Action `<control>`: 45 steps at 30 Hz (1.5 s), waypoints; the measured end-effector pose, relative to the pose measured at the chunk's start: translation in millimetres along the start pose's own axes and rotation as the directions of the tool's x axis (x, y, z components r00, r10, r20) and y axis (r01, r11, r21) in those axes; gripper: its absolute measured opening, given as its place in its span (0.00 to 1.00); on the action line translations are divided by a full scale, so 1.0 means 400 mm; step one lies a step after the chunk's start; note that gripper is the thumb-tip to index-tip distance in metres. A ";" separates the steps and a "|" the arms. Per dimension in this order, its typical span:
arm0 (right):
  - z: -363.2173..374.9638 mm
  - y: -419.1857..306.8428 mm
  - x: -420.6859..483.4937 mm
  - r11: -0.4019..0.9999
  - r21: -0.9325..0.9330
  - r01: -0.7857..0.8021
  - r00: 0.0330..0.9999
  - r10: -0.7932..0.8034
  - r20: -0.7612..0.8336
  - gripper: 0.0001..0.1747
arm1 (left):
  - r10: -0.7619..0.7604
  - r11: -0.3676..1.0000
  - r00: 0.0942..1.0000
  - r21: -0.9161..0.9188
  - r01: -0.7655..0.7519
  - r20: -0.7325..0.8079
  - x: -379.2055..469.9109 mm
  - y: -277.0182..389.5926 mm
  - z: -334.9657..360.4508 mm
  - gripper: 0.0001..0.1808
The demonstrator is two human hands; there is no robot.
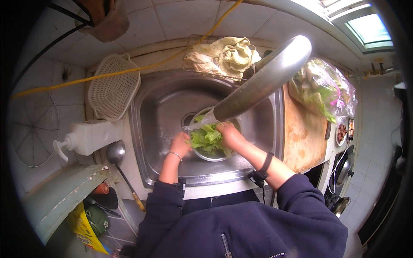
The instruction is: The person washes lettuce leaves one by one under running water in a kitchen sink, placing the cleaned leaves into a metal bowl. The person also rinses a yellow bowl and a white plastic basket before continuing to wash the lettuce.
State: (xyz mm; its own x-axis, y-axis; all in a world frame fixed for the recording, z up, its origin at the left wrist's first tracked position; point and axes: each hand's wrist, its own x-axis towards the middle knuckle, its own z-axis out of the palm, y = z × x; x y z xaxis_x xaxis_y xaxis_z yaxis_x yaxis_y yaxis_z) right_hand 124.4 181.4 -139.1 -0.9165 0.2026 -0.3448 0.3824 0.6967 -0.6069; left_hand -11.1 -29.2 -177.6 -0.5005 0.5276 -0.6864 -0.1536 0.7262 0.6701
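Note:
Green lettuce leaves (208, 137) lie in a round metal bowl (215, 159) inside the stainless steel sink (164, 96). My left hand (180, 144) grips the leaves at the bowl's left side. Over the bowl's right part, my right hand (229, 133) has its fingers closed on the same leaves. Water streams from the thick metal faucet (263, 80) down onto the leaves, splashing left toward the drain. The faucet hides part of the bowl's far rim. Fingertips of both hands are partly covered by lettuce.
A white plastic basket (113, 85), a pump bottle (93, 137) and a ladle (116, 153) stand or lie on the left. Cloths (230, 54) rest in a wire rack behind the sink. Right are a wooden cutting board (303, 135), a bag of lettuce (322, 88) and a plate of meat (341, 133).

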 end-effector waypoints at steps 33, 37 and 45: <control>-0.145 -0.131 -0.065 0.988 -0.057 -0.146 0.873 0.156 0.462 0.34 | 0.006 0.920 0.976 0.380 -0.091 0.219 -0.064 0.119 -0.063 0.39; -0.257 -0.146 -0.183 0.985 -0.169 -0.023 0.963 0.068 0.262 0.48 | 0.085 0.949 0.982 0.286 -0.131 0.167 -0.145 0.206 -0.071 0.37; -0.756 0.145 -0.447 0.939 0.237 0.251 0.802 -0.065 -0.593 0.13 | 0.189 0.982 0.982 0.016 -0.188 -0.026 -0.299 0.341 0.007 0.32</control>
State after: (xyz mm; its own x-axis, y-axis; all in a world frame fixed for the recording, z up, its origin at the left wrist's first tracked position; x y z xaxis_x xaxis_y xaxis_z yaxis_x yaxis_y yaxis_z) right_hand 274.8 393.8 104.0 -0.8297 0.5258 0.1874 0.1569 0.5419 -0.8257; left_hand 30.1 8.0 -5.0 -0.5428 0.6434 -0.5399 -0.0433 0.6205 0.7830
